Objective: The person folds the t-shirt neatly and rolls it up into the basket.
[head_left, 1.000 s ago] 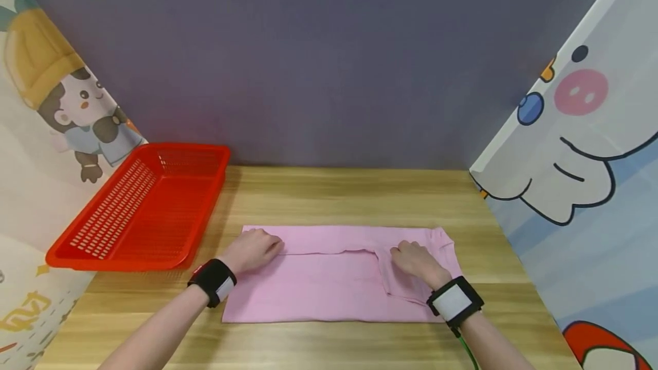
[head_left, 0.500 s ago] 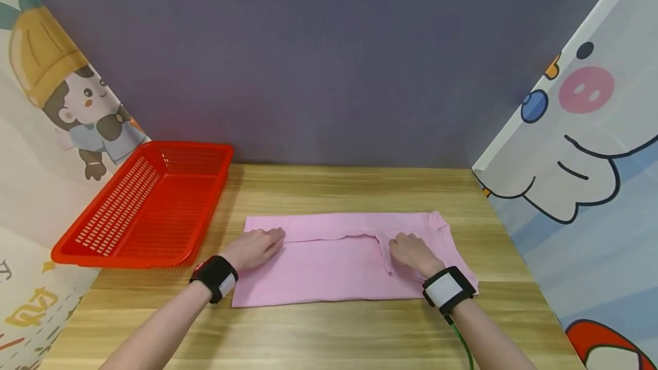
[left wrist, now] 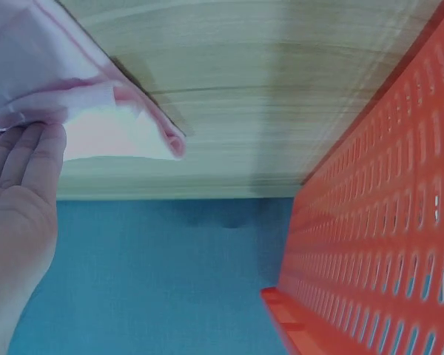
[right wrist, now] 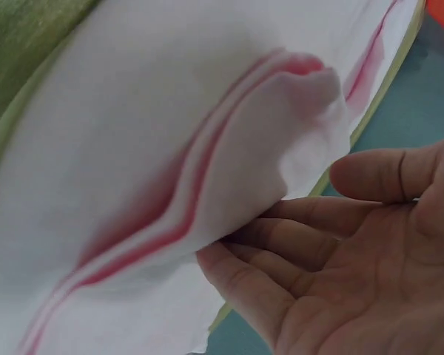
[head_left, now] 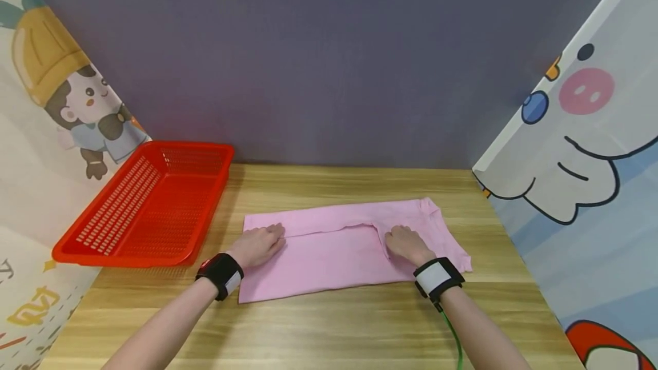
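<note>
A pink folded garment lies flat as a long strip on the table, its right end angled slightly away from the body. A narrow band is folded over along its far side, and a sleeve-like flap lies over the right part. My left hand rests on the left end; in the left wrist view its straight fingers touch the folded edge. On the right flap rests my right hand. The right wrist view has its fingers against a layered fold, the thumb standing apart from the cloth.
A red plastic basket with slotted walls stands at the left, close to the left hand. The wooden table ends at a grey-blue back wall. Cartoon-printed panels border the sides. A green cable hangs from the right wrist strap.
The garment has slid away from the body, its right end farthest, so it now lies tilted. My right hand has moved slightly away and left with it; the left hand stays nearly in place.
</note>
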`<state>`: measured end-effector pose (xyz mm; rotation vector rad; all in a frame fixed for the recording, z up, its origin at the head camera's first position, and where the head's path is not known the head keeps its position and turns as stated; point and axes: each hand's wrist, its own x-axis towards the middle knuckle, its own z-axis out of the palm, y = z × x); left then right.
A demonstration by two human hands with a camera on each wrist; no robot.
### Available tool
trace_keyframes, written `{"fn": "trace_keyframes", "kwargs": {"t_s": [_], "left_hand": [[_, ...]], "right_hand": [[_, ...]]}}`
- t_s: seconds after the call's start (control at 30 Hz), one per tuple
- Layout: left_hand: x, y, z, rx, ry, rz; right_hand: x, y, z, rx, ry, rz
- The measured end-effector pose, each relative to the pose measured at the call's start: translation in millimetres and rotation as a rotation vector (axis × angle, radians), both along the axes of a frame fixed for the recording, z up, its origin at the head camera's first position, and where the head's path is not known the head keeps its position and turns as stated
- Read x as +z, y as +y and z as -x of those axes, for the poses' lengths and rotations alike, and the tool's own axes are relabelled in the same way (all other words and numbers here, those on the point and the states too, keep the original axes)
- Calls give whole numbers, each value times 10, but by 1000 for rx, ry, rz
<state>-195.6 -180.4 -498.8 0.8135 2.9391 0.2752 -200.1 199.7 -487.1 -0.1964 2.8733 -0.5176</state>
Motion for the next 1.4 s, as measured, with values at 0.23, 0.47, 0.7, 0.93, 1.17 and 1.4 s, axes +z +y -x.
{"fn": "trace_keyframes", "kwargs": {"t_s": [0.23,0.47,0.7,0.93,1.17,1.4], "left_hand": [[21,47,-17,30,13,35],[-9,125,-31,-7,137,66],[-27,148,-36,-8,212,149],[-33,154,1,-50,274,116],[-28,155,30,-114,260,155],[-28,159,45,-139,235,155]], "right_hand": [[-25,7,40,-49,-17,48],[0,-47,21,-83,-22,10],[-11,-139,-54,-72,-7,-91],[-18,-186,31,-102,-12,-64],[-37,-226,142,-116,-38,-52],[-32,-225,223,-128,-48,-48]]}}
